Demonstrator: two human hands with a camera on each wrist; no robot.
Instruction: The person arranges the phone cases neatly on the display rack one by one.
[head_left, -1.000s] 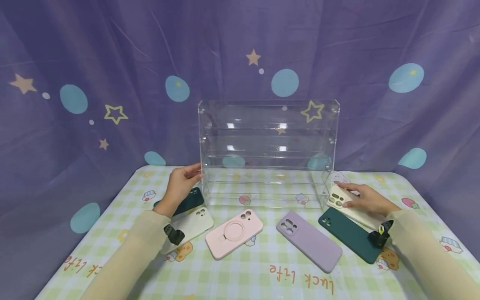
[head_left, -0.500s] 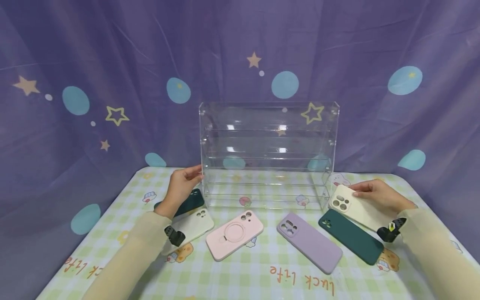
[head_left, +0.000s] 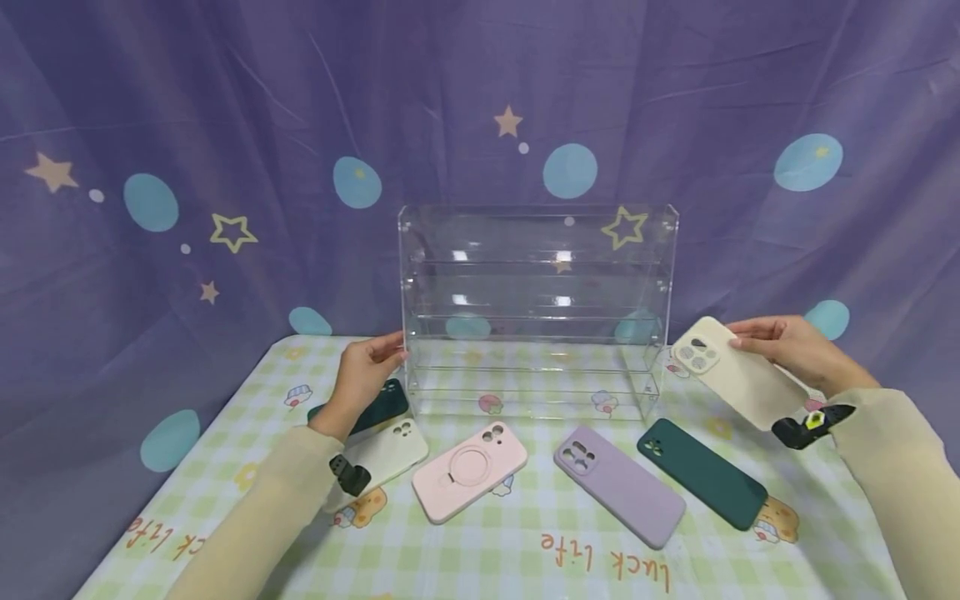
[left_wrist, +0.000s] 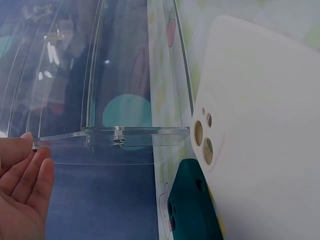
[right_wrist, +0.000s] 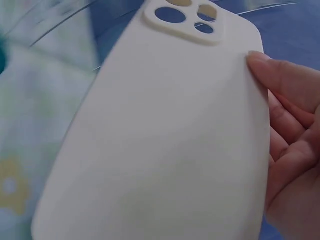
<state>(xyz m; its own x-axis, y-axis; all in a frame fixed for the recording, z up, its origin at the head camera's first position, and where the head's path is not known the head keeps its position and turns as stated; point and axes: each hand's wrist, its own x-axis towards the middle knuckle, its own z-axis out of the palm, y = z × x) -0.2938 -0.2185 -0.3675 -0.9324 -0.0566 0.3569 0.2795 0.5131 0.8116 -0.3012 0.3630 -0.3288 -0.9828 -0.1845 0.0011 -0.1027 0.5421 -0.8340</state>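
Cream, matt-looking flat phone case with rounded corners (head_left: 750, 387), aloft at the right, tilted, camera-cutout end toward the rack. Right hand (head_left: 810, 352) pinches it: thumb on the back, fingers behind, gap closed to the case's thickness.

Risks, as I judge them: hold is on one long edge only, so the case could swivel or slip, its opposite edge being unsupported. Cutout corner sits just beside the right panel of the clear, tiered acrylic rack (head_left: 537, 317); a small sideways swing might knock it. Clear edges are hard to judge against the purple patterned curtain (head_left: 480, 67). A dropped case could hit the dark green rectangular phone case (head_left: 703, 475) below.

Left hand (head_left: 363, 379) grips the rack's left side edge, thumb and fingers closed on it; tugging there could shift the whole rack.

Case relative to grip: thumb near the cutout end, most of the body running back toward the wrist, broad face free. Contact between case and rack: cannot tell.
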